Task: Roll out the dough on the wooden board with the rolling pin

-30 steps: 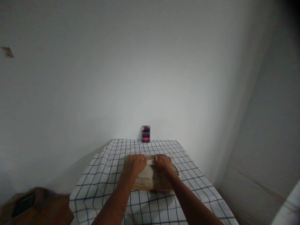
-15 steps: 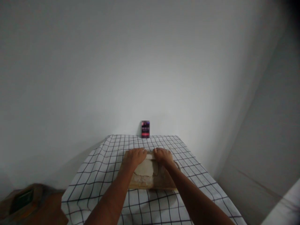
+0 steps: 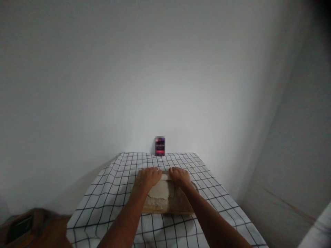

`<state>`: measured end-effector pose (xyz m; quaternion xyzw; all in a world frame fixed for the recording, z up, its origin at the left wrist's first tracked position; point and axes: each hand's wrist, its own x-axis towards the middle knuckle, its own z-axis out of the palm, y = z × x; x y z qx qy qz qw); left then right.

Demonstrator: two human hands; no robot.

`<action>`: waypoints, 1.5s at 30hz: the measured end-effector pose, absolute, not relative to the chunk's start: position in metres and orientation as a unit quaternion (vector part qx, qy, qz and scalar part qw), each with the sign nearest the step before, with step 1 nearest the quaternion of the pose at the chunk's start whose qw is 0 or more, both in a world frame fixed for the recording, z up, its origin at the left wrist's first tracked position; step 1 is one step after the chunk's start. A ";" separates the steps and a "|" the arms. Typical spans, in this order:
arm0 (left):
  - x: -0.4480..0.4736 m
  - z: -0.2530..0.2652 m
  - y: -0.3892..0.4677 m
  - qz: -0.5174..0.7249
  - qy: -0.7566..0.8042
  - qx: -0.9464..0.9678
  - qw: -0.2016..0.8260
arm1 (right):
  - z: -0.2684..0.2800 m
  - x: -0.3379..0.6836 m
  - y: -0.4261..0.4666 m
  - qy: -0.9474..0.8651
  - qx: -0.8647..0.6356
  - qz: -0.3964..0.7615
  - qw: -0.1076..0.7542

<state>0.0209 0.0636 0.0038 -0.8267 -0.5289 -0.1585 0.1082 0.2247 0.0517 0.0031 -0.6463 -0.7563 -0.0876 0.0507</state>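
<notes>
- Dough (image 3: 159, 191), pale and spread into a thin sheet, lay on the wooden board (image 3: 157, 206) between the two forearms; its near edge was ragged and stopped short of the board's front edge.
- Across the far part of the sheet sat the rolling pin (image 3: 166, 176), only its middle showing between the hands.
- Left hand (image 3: 151, 176) and right hand (image 3: 179, 176) were curled over the pin, one toward each end, closed on it as far as could be seen; fingertips on the far side were hidden, so how tightly they gripped I cannot tell.
- Rolling out seemed to be the step in hand, probably near the far end of a stroke, since both arms reached well forward.
- As I judged it, the next move called for level pressure from both palms and a straight pull back, with the board kept from sliding on the checked cloth (image 3: 103, 198).
- No brand, label or writing could be read. An upright dark object (image 3: 160, 146) with a red band stood by the wall (image 3: 165, 86), too coarsely blurred to make out any lettering.
</notes>
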 end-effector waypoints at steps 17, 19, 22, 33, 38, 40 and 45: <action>0.025 0.000 0.033 -0.223 -0.533 -0.809 0.110 | 0.005 0.220 0.010 -0.753 -0.647 -0.081 0.087; 0.024 0.001 0.037 -0.205 -0.520 -0.820 0.123 | 0.005 0.221 0.016 -0.754 -0.646 -0.085 0.083; 0.023 0.001 0.046 -0.190 -0.510 -0.828 0.134 | 0.005 0.223 0.029 -0.747 -0.656 -0.080 0.076; 0.028 -0.004 0.070 -0.188 -0.550 -0.806 0.115 | -0.002 0.227 0.051 -0.759 -0.641 -0.105 0.041; 0.027 -0.003 0.053 -0.229 -0.545 -0.799 0.107 | -0.003 0.223 0.036 -0.755 -0.646 -0.097 0.058; 0.027 0.001 0.042 -0.230 -0.548 -0.797 0.107 | -0.002 0.221 0.029 -0.748 -0.653 -0.093 0.078; 0.028 0.012 0.014 -0.220 -0.553 -0.798 0.099 | 0.004 0.217 0.011 -0.716 -0.688 -0.034 0.115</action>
